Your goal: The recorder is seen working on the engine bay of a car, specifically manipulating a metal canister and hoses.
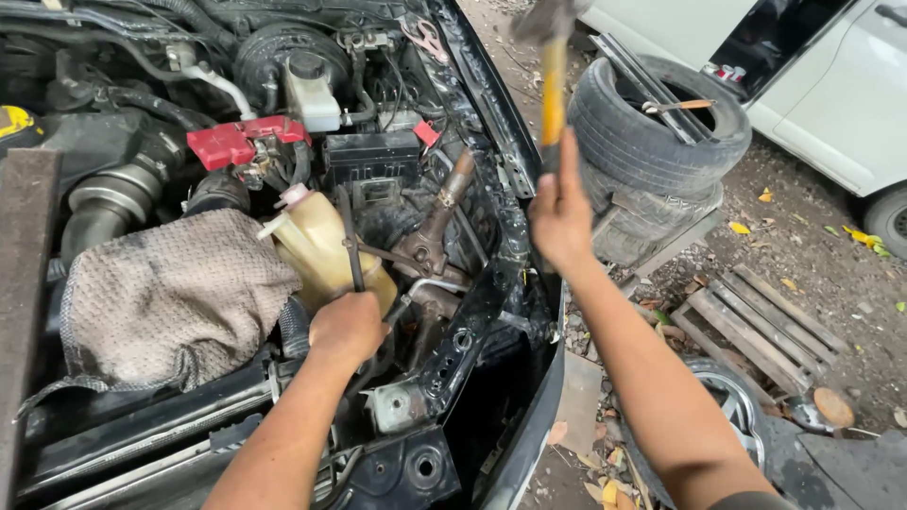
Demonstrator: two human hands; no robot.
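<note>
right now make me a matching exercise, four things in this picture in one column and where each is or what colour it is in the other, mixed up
Things:
1. hammer
2. metal rod
3. cloth
4. battery cover

Places, colours, states:
A. red
B. draped over engine parts at the left
C. raised in the right hand
D. gripped upright by the left hand

Pairs: 1-C, 2-D, 3-B, 4-A

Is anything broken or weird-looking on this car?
Yes. The car's front corner is stripped: bare black metal with open holes and no headlight. A grey cloth lies over part of the engine. Stacked tyres nearby hold loose tools.
</note>
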